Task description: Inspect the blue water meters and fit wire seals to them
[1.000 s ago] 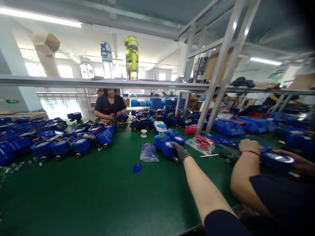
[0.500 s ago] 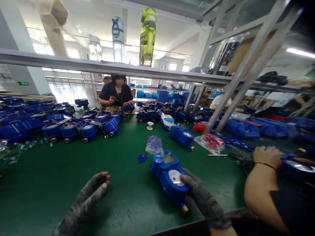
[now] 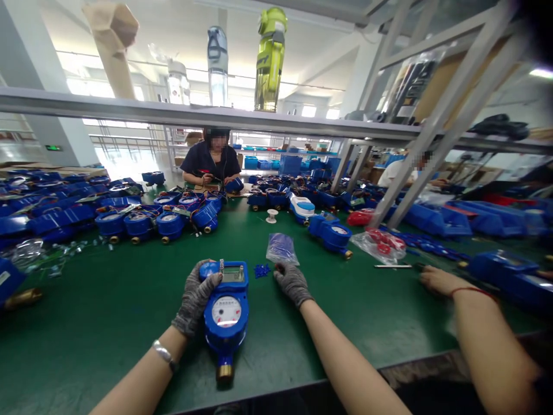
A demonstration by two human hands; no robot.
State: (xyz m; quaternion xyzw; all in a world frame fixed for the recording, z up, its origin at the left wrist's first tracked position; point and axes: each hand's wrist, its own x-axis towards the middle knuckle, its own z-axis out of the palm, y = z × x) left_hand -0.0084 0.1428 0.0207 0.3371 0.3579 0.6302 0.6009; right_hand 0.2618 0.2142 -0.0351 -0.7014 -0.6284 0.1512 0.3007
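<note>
My left hand (image 3: 193, 300), in a grey knit glove, is closed round the upper left side of a blue water meter (image 3: 226, 331). Its thumb lies over the top by the small display, and the round dial faces up with a brass end toward me. To the right, my gloved right hand (image 3: 294, 285) is down at the table with fingers curled together; what they hold, if anything, is hidden. Beside its fingertips lie a small pile of blue plastic pieces (image 3: 261, 270) and a clear bag of blue parts (image 3: 281, 248).
Many blue meters (image 3: 170, 226) crowd the left and back of the green table (image 3: 142, 294). A co-worker's arm (image 3: 479, 305) reaches in from the right, near a pen (image 3: 392, 266). A bag of red parts (image 3: 382, 242) lies by the shelf post. Bottles stand on the shelf (image 3: 311, 122) above.
The meter has passed from my right hand to my left and moved left, turning more upright. My right hand has gone to the small blue pieces. The co-worker's hand has moved toward the pen.
</note>
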